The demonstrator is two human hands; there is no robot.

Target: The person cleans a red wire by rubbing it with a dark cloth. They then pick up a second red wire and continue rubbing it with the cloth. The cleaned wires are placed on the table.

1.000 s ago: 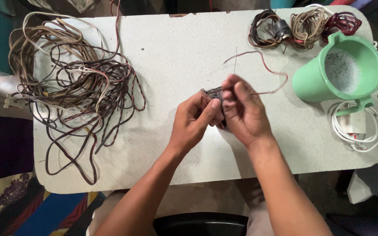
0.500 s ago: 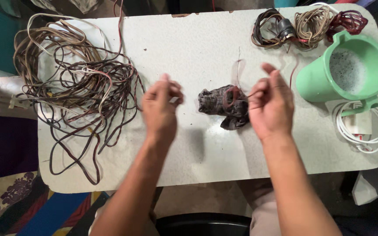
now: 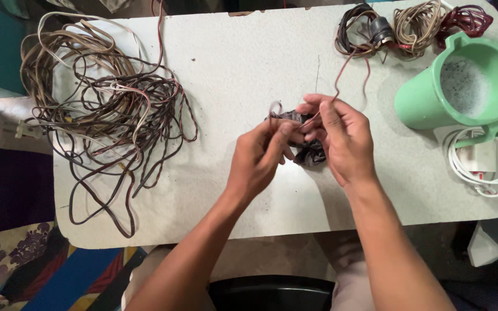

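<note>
- I hold a small dark wire bundle (image 3: 309,151) between both my hands, just above the middle of the white surface (image 3: 231,75).
- It looks scrunched and knotted.
- One thin reddish wire end (image 3: 341,72) loops up from it, toward the far edge.

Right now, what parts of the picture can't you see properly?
- Dark wire bundle, head view: mostly hidden behind the left hand and right hand.
- Green jug: its white contents are too blurry to name.
- Loose wire pile: strands too tangled to follow.
- Coiled wires: cut off by the top edge.
</note>
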